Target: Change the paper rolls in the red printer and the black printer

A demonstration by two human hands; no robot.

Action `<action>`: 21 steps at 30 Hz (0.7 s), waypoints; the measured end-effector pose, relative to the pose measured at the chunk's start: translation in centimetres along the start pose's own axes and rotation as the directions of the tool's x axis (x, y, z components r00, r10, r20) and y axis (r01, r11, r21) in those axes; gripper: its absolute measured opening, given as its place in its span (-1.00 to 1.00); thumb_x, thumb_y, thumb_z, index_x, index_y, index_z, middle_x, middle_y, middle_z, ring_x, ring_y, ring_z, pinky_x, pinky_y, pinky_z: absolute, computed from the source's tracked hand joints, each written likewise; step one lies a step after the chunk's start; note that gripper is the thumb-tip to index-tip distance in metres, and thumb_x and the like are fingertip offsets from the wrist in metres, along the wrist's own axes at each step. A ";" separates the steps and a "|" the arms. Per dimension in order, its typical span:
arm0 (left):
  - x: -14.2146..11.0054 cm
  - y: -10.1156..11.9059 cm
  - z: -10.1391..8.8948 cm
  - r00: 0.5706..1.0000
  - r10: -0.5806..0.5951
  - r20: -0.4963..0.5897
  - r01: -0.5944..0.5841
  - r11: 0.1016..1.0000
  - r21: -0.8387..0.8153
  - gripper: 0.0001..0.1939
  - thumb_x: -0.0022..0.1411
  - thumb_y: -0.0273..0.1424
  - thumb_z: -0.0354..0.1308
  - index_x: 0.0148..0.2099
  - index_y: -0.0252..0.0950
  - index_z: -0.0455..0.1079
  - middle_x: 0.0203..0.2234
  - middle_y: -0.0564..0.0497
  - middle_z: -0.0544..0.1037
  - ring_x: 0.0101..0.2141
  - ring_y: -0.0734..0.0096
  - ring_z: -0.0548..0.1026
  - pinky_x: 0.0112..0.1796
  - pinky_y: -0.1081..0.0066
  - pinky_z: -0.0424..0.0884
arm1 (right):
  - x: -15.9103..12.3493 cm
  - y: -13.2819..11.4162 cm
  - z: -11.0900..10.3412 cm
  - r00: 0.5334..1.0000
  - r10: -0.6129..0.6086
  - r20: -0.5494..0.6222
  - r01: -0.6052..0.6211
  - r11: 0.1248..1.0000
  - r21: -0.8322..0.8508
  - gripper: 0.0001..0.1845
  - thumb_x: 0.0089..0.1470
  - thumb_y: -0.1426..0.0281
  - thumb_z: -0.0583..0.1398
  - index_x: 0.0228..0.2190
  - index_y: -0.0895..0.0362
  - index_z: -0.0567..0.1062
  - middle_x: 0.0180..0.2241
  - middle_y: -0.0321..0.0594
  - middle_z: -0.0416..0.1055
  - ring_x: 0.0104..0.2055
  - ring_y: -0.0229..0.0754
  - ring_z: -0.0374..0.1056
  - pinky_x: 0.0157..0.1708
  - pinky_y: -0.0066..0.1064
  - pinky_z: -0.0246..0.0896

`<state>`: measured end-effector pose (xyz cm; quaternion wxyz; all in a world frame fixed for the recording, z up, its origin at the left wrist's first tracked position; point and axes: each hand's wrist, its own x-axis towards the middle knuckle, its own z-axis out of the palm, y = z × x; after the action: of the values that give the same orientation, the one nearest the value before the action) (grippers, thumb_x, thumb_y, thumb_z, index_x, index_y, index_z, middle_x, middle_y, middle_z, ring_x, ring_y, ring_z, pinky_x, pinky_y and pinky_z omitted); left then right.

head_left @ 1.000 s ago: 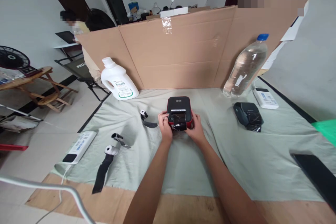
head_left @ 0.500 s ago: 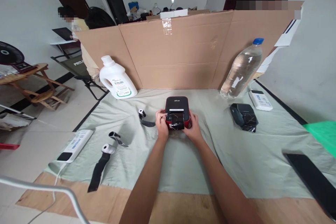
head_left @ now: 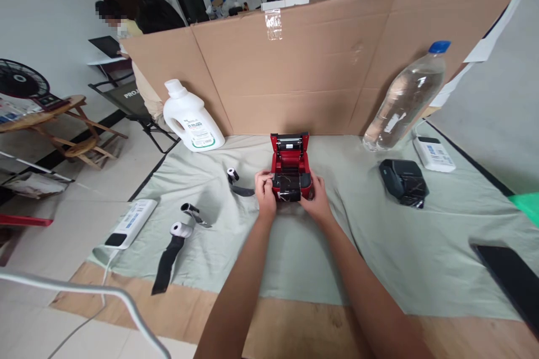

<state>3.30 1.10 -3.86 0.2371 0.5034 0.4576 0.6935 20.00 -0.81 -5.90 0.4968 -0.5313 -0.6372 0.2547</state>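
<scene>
A small red and black label printer [head_left: 290,164] stands on the green cloth in front of me, its lid tipped up and back so the red inside shows. Black glossy strip [head_left: 289,194] hangs out over its front. My left hand [head_left: 265,193] grips the printer's left side, fingers closed against it. On the opposite side my right hand [head_left: 316,199] holds the body, its fingers partly hidden. Just left of the printer lies a small roll with a dark tail [head_left: 233,175]. Two more rolls lie nearer: a white-cored one [head_left: 181,229] with a long black strip and a dark one [head_left: 191,210].
Cardboard [head_left: 295,78] walls off the back. A white jug [head_left: 193,118] stands back left, a water bottle [head_left: 406,101] back right. To the right are a black device [head_left: 403,182], a white power bank [head_left: 434,153] and a phone [head_left: 507,275]. Another power bank [head_left: 132,224] lies left. A person sits beyond.
The printer's lid has swung open, exposing the red interior. Both hands stay at its sides. The view has shifted slightly, moving the whole scene in the frame.
</scene>
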 end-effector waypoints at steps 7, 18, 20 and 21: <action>-0.1 0.3 -0.1 0.998 0.060 0.024 -0.060 0.998 0.002 -0.78 0.39 -0.32 -0.02 -0.23 -0.23 0.43 -0.15 -0.07 0.52 -0.02 0.25 0.47 0.07 0.21 0.37 | 0.0 -3.3 -2.3 0.989 -0.046 -0.142 0.061 0.993 0.102 -0.40 0.10 0.37 0.09 0.19 -0.01 0.44 0.13 -0.06 0.31 0.01 -0.01 0.36 -0.10 -0.16 0.40; 0.3 0.4 -0.1 0.996 0.073 0.058 -0.071 0.997 -0.042 -0.80 0.37 -0.39 -0.01 -0.21 -0.22 0.44 -0.14 -0.09 0.52 -0.03 0.24 0.47 0.02 0.21 0.38 | 14.7 -5.8 0.4 0.836 0.087 0.541 0.311 0.737 -0.600 -0.90 -0.15 0.41 0.34 -0.63 0.04 0.55 -0.54 -0.13 0.48 -0.31 0.02 0.40 -0.14 -0.15 0.24; 0.4 0.4 -0.1 0.995 0.078 0.062 -0.075 0.996 -0.048 -0.81 0.37 -0.40 0.00 -0.21 -0.22 0.45 -0.15 -0.09 0.52 -0.04 0.23 0.48 0.03 0.20 0.38 | 15.7 -5.4 1.3 0.827 0.123 0.548 0.306 0.720 -0.623 -0.73 -0.27 0.44 0.39 -0.76 0.05 0.42 -0.68 -0.17 0.33 -0.36 0.03 0.38 -0.14 -0.10 0.23; 0.4 0.4 -0.1 0.994 0.086 0.062 -0.082 0.995 -0.052 -0.81 0.38 -0.40 0.00 -0.21 -0.22 0.45 -0.15 -0.09 0.52 -0.04 0.22 0.48 0.03 0.19 0.38 | 16.0 -5.3 1.5 0.826 0.135 0.547 0.303 0.712 -0.633 -0.69 -0.31 0.45 0.41 -0.78 0.05 0.38 -0.70 -0.19 0.28 -0.37 0.04 0.37 -0.14 -0.07 0.22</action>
<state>3.08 1.15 -3.33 0.2347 0.5382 0.4108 0.6975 17.29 12.75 3.83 0.0634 -0.5492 -0.8253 0.1147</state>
